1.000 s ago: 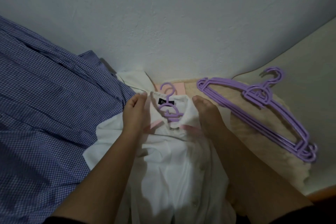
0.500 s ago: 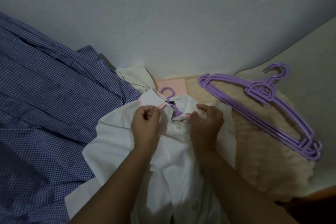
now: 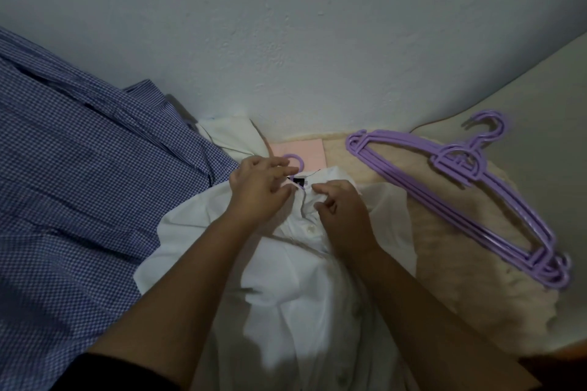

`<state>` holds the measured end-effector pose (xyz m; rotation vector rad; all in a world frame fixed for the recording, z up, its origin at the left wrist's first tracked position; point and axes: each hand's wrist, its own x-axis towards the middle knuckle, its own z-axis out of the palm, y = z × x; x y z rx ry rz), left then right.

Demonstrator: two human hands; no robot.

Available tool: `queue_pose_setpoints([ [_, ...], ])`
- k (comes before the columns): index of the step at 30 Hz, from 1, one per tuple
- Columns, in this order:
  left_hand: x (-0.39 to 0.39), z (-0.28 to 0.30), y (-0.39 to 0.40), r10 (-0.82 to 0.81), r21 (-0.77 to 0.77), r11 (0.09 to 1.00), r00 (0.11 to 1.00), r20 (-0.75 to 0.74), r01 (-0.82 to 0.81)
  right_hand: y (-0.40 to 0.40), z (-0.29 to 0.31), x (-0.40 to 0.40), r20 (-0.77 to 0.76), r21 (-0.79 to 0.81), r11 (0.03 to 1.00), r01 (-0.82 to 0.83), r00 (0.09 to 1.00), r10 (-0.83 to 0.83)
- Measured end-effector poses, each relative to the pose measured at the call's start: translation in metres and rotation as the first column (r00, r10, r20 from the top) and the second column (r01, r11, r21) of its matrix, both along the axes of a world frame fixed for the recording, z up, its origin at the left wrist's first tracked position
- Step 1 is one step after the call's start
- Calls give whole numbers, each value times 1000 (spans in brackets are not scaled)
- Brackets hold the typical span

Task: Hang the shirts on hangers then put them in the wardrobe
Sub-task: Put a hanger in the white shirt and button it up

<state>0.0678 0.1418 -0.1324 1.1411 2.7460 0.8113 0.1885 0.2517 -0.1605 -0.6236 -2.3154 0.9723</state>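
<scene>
Bare cream blanket (image 3: 397,232) is left between the white shirt (image 3: 301,295) and the stacked purple hangers (image 3: 460,200); the left is blocked by the blue checked shirt (image 3: 79,200).

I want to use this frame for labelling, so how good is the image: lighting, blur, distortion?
Head view: dim, flat light with no glare; the forearms and lower white shirt sit in shadow. Wide-angle bending curves the wall line and stretches the purple hangers. The left hand and right hand are slightly soft.

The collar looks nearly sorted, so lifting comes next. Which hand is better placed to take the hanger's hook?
Probably the left hand: its fingers already lie by the purple hook, while the right hand pinches the white shirt collar lower down.
</scene>
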Motion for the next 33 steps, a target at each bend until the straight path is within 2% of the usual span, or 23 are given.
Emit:
queue_pose_setpoints([
  [5, -4, -7, 6, -17, -33, 999, 1000, -19, 16, 12, -4, -12, 100, 30, 999, 11, 995, -14],
  [8, -3, -19, 7, 39, 73, 997, 996, -85, -33, 14, -5, -17, 149, 98, 994, 37, 987, -52],
  [12, -1, -31, 11, 41, 174, 984, 995, -86, -25, 19, -6, -25, 227, 109, 994, 9, 973, -33],
  [20, 4, -36, 20, 5, 267, 962, 989, 151, -46, 30, -14, -37, 292, 31, 999, -43, 956, 32],
  [23, 5, -41, 23, 14, 265, 962, 982, 190, -64, 35, -19, -41, 341, 34, 994, -100, 936, 83],
  [28, 2, -46, 26, 37, 236, 967, 972, 234, -94, 39, -20, -44, 358, 1, 994, -107, 928, 100],
  [33, 1, -50, 25, 68, 215, 969, 966, 251, -124, 39, -24, -46, 346, -75, 996, 46, 938, -18],
])
